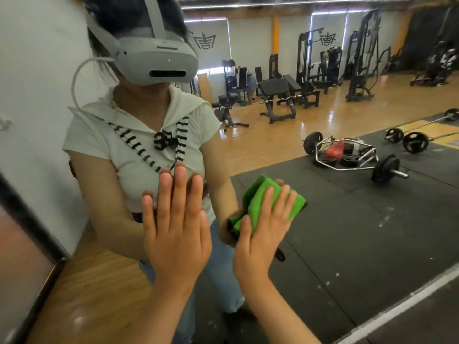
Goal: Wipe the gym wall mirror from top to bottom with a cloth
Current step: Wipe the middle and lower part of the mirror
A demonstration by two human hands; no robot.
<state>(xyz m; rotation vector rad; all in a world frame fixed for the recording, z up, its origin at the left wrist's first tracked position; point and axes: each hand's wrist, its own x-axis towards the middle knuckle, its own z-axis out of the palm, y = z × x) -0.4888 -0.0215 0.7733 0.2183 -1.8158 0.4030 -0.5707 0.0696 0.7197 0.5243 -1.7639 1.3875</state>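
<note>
Green cloth [270, 202], folded into a thick pad, lies flat against the mirror [347, 219] under the right hand [260, 234], whose fingers [280, 202] are spread and extended, pressing the pad to the glass rather than pinching it. At nine o'clock from it, the left hand [176, 232] is open, palm to the glass, its fingers [178, 192] straight and close together, holding nothing. Both forearms rise from six o'clock, wrists bent back. The mirror has a dark frame [27, 219] along its nine o'clock edge and shows a person in a white headset [159, 58] and pale top. Towards two o'clock, the reflection shows a wooden floor [273, 142], black mats, barbells [387, 167] and weight machines [360, 58].
</note>
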